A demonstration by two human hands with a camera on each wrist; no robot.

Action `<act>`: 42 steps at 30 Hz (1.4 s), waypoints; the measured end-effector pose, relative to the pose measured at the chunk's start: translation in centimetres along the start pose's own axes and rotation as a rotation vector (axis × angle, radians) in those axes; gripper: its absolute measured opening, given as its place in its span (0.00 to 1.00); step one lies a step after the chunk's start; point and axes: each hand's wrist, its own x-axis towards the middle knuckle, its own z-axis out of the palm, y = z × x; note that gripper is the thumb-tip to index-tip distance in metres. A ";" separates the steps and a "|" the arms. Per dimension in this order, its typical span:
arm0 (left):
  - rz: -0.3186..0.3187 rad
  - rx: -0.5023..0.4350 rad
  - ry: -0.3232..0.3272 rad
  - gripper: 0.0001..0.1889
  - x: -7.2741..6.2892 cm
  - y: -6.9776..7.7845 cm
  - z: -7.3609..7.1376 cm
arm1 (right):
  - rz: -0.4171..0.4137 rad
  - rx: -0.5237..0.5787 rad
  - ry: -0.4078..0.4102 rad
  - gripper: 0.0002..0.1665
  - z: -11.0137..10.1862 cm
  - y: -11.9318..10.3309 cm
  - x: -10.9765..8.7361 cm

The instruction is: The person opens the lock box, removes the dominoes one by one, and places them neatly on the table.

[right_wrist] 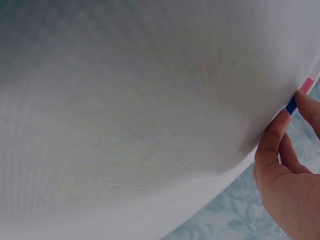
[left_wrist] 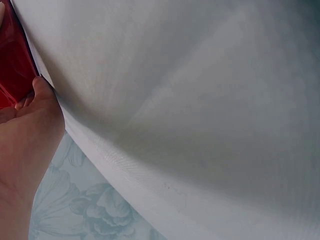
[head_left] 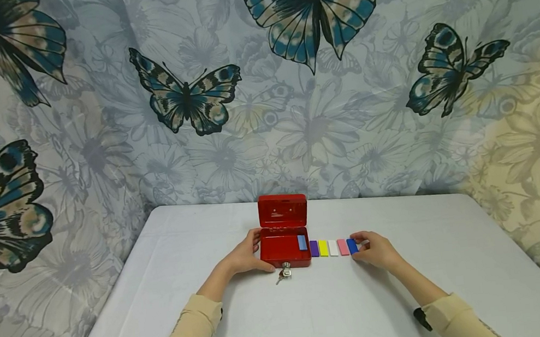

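A red metal cash box (head_left: 285, 253) stands on the table with its lid (head_left: 282, 211) raised. Inside, at the right, lies a light blue block (head_left: 302, 242). My left hand (head_left: 246, 256) grips the box's left side, thumb at the front corner; the left wrist view shows the same hand (left_wrist: 30, 130) against the red box (left_wrist: 17, 60). At the right end of a row of small rectangular blocks, my right hand (head_left: 376, 249) pinches a dark blue block (head_left: 352, 246) between thumb and fingers. In the right wrist view this block (right_wrist: 291, 106) shows between the fingertips (right_wrist: 284, 120).
Between box and right hand run a purple block (head_left: 314, 248), a yellow block (head_left: 323, 248), a white block (head_left: 333, 248) and a pink block (head_left: 343, 247). Keys (head_left: 280, 277) hang from the lock at the box's front. White cloth (head_left: 325, 316) covers the table; butterfly-patterned fabric hangs behind.
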 end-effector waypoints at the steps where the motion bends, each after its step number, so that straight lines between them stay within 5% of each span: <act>1: 0.001 0.000 0.000 0.55 0.0 0.0 0.0 | 0.000 0.001 0.000 0.29 0.0 0.0 0.0; 42: -0.002 0.004 -0.008 0.55 0.0 0.0 -0.1 | -0.045 -0.014 0.029 0.30 -0.7 -0.7 -0.6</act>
